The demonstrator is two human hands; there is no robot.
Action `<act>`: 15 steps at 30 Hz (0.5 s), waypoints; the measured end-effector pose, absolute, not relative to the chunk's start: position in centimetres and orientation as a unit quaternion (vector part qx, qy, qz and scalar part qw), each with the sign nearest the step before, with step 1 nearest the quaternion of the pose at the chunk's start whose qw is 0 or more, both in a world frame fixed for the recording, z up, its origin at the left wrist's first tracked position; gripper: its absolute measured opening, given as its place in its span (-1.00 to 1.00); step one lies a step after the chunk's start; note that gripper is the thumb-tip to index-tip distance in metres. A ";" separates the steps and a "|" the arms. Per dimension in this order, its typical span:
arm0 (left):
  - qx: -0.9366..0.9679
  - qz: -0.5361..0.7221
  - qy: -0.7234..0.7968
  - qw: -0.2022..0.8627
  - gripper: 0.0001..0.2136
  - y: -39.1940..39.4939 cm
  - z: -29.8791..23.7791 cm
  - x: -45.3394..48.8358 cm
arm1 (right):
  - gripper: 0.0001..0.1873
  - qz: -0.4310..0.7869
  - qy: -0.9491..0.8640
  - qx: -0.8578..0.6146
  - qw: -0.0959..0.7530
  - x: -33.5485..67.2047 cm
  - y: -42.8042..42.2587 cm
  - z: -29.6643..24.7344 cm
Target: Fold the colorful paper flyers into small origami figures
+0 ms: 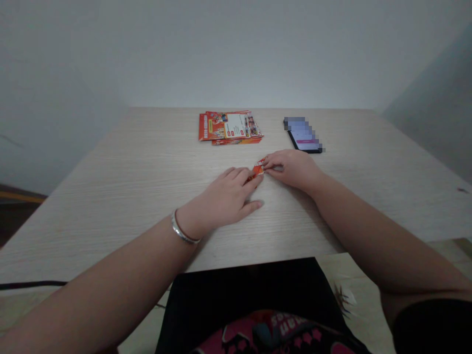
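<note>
Both of my hands rest on a light wooden table [121,187] near its middle. Between them lies a small folded piece of red and orange paper [258,169]. My left hand [224,199], with a silver bangle at the wrist, lies flat with its fingers stretched over the paper's left part, pressing it down. My right hand [291,167] has its fingers curled together, pinching the paper's right edge. Most of the paper is hidden under the fingers.
A stack of red and orange leaflets [229,127] lies at the table's far middle. A dark phone [303,134] with a lit screen lies to their right. A black cable [33,284] runs along the near left edge. Grey walls stand behind.
</note>
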State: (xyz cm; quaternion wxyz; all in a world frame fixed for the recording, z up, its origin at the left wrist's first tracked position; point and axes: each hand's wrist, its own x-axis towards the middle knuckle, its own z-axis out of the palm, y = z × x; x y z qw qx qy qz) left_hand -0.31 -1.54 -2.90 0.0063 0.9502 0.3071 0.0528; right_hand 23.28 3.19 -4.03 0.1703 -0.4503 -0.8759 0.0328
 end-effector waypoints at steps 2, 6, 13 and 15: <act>0.950 0.063 0.307 0.006 -0.41 -1.5 -3.0 -0.3 | -0.83 0.031 -0.872 -0.455 0.177 23.4 3.1 -4.0; 0.953 0.093 0.288 0.005 -0.44 -0.9 -3.9 -0.4 | -0.84 -0.010 -0.875 -0.454 0.168 23.5 2.8 -3.4; 0.951 0.068 0.301 0.034 -0.41 -0.8 -3.9 -0.4 | -0.77 -0.041 -0.884 -0.446 0.131 23.5 2.4 -2.8; 0.951 0.073 0.300 0.036 -0.42 -0.8 -3.8 -0.4 | -0.76 -0.050 -0.889 -0.438 0.124 23.4 2.4 -2.8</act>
